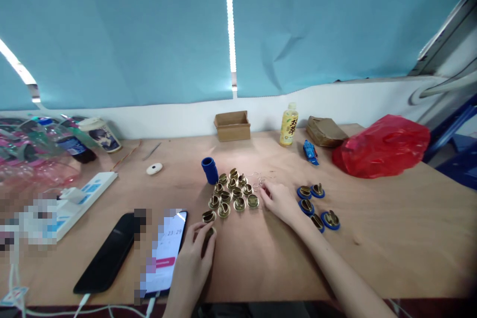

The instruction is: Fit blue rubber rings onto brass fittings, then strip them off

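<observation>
My left hand (196, 248) rests low on the table with its thumb and fingers closed around a round brass-coloured fitting (210, 233), partly hidden by the fingers. Just beyond it several similar brass fittings (224, 197) stand in a cluster, each with a raised tab on a round base. To the right of the cluster my right hand (278, 199) has its fingertips pinched together at some thin wire rings (262, 180); the rings are too fine to see clearly. A blue threaded tube (209, 170) stands upright behind the cluster.
Right of my right forearm lie several brass fittings in blue rings (306, 206). A black phone (108, 253), a lit phone (166, 253) and a power strip (87, 201) lie left. Behind are a cardboard box (233, 131), a yellow drink bottle (288, 126) and a red bag (382, 149).
</observation>
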### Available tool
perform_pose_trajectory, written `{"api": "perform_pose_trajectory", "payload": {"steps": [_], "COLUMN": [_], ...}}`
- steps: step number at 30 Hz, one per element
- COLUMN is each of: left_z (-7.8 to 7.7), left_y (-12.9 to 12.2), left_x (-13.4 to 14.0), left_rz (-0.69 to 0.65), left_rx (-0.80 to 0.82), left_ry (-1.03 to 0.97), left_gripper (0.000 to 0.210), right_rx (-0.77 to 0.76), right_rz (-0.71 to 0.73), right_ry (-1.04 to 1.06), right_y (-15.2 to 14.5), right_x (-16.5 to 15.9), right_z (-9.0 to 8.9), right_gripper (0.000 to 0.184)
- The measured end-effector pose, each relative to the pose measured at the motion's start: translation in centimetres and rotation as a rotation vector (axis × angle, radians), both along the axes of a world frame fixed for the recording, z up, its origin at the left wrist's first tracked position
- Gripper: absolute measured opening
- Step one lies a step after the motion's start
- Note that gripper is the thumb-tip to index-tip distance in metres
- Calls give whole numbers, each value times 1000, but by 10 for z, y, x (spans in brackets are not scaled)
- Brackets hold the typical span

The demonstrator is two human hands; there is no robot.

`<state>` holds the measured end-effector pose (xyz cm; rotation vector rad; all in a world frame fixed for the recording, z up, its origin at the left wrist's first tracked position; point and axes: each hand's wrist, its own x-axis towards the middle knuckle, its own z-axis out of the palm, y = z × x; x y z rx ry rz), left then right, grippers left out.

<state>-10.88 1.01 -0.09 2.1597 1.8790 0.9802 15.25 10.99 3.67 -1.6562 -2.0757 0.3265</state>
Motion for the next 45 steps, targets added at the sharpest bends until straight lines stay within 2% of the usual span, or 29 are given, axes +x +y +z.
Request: {"api": "perform_pose_trajectory", "payload": {"steps": [7,15,20,23,25,28,31,32,35,37,38,40,42,45], "left_z": [10,11,21,30,36,46,57,60,66,66,64,59,54,47], "left_y": [1,4,1,2,6,16,31,36,53,63,67,74,79,87], "left_x": [-6,-6,5,16,26,46,70,78,98,108,112,117,120,121], "left_rz": [61,57,189,221,167,-42,-317,-371,-457,-515,-536,-523,-481,-435], "left_rx": [8,18,196,288,289,192,46,0,-100,-127,-142,-176,-240,-390], "left_ry": [38,47,51,-11,-59,-101,-67,-48,-44,-91,-119,-210,-352,-617], "left_gripper": [23,28,39,32,23,15,16,17,19,19,20,18,21,32], "right_rx": [2,-2,40,95,147,161,-39,-110,-244,-389,-415,-362,-214,-37], "right_rz": [-10,4,9,-51,-160,-207,-91,-47,7,36,47,95,162,275], "right_ry": [-2,-17,10,73,104,151,130,95,-29,-88,-127,-188,-182,-7], "right_y": [-1,-1,5,12,14,9,-8,-15,-32,-37,-37,-34,-28,-18], "right_x": [2,1,12,34,53,77,85,83,69,58,53,47,44,39], "right_z": [4,2,6,17,26,38,44,44,41,39,39,41,47,57], "right_gripper": [17,17,18,21,23,25,28,28,20,19,20,22,20,18]}}
